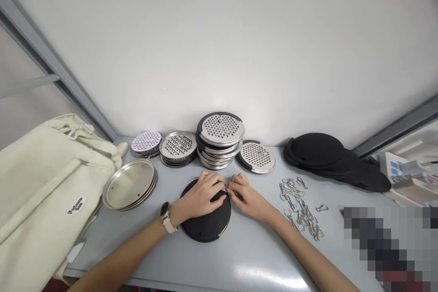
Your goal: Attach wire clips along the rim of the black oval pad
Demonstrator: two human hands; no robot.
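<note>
Grey table point(191, 267), pale wall point(219, 45) behind. Cream bag point(51, 196) left of the black disc point(205, 221), oval label, lettering too small to read surely. Disc lies on table; my left hand point(205, 194) curls over it, my right hand point(244, 195) pinches something small at its edge.

Between the fingertips of the right hand point(243, 194) and the left hand point(207, 196), at the edge of the black disc point(205, 221), a tiny shiny thing point(225, 189) is too small and covered to name. A blocky blur hides the tabletop point(191, 264) at the lower right, where a dark shape point(376, 246) cannot be told. Both forearms, the cream bag point(51, 200) and the white boxes point(407, 178) run past the picture's edges.
</note>
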